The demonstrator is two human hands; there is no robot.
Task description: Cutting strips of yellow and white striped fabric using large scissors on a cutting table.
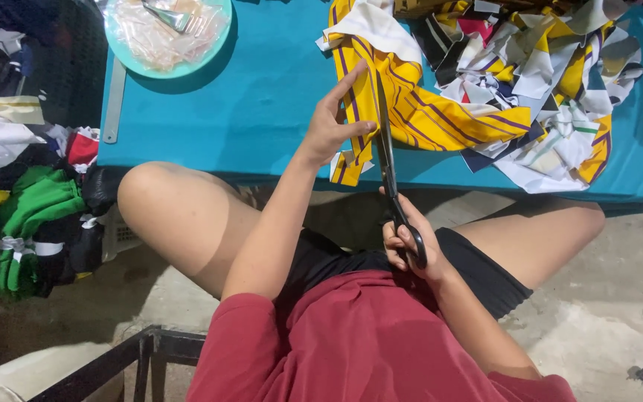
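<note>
Right hand: nearest the camera, over the lap; fingers curled through the black handle loops of the scissors, gripping them firmly.
Scissors: long dark blades run away from the body, up along the fabric's right side; how far the blades gape cannot be told.
Left hand: fingers spread, forefinger stretched far, thumb pinching the strip against the blade line.
Yellow striped fabric: hangs over the near edge of the teal table; thin, limp and light, likely to slide and pucker, so best pinched flat just beside the cut.
Scrap pile: far right, mixed offcuts.
Round tray: far left, holding clear bags.
Metal ruler: left table edge.
</note>
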